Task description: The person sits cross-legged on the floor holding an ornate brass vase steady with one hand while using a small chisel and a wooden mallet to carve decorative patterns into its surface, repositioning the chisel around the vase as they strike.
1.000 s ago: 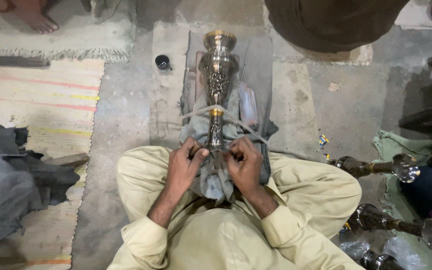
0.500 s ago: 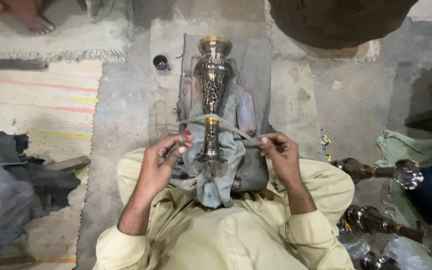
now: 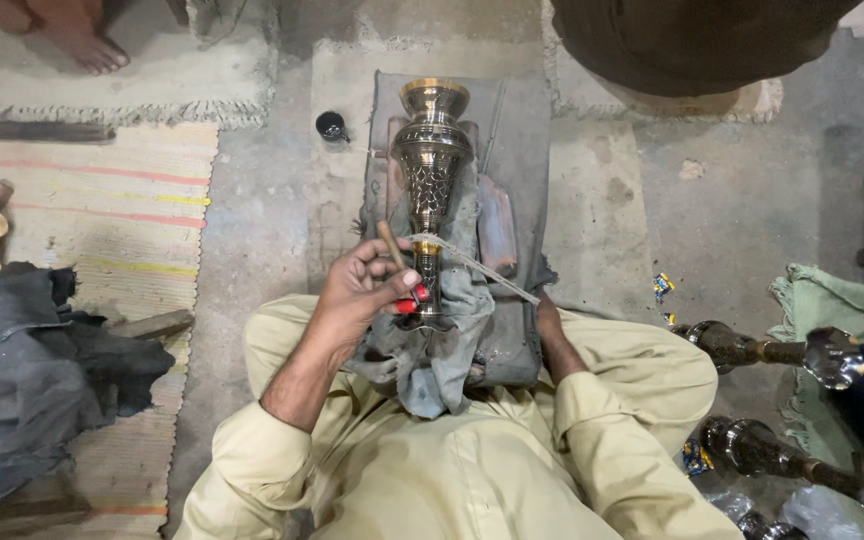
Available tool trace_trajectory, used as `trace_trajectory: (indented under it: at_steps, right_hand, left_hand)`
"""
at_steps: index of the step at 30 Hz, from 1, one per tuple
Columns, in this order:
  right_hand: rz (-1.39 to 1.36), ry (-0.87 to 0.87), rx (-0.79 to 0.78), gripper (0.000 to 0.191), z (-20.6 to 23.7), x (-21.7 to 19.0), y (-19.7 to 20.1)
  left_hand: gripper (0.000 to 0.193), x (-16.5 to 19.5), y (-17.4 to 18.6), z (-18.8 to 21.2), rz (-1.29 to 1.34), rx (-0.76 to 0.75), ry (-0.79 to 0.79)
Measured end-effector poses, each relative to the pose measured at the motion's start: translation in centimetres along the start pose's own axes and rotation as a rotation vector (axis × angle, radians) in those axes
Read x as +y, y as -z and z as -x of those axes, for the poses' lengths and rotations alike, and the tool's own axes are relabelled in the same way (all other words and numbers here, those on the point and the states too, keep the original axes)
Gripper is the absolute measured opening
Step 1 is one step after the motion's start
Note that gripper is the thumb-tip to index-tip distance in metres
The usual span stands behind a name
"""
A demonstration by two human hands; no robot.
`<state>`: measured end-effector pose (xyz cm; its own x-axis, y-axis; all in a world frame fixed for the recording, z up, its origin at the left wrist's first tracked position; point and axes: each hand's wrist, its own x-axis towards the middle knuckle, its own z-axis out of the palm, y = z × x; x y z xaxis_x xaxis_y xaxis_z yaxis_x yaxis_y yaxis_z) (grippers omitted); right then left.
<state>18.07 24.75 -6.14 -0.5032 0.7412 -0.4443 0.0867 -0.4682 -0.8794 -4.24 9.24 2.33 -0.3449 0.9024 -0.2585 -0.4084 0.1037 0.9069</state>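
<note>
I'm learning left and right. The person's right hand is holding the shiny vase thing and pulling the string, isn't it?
Not quite: it is the left hand that grips the neck of the engraved brass vessel, with the string wound round it. The right hand is hidden behind the grey cloth. The head view shows this.

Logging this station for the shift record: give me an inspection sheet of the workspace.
Surface: bare concrete floor; grey pad under the work.
Job's things: engraved brass vase lying on a grey rag; pale cord wound round its narrow stem.
Clutter: small black cup; dark cloth heap; striped mat.
Hands: left hand grips the cord at the stem, a stick between its fingers; right hand hidden behind the rag.
Cables: nothing seen.
Surroundings: similar metal pieces at the right; another person's bare foot at top left.
</note>
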Motion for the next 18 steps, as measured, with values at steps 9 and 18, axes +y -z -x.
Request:
trace_trajectory:
  at_steps: [9,18]
  right_hand:
    - [-0.229,-0.199,0.046,0.020,0.9,-3.0,3.4]
    - [-0.167,-0.270,-0.087,0.041,3.4,-1.8,8.4]
  left_hand:
    - [0.037,-0.3,-0.4,-0.6,-0.033,0.022,0.046]
    - [0.029,1.1,-0.9,-1.3,-0.132,-0.040,-0.057]
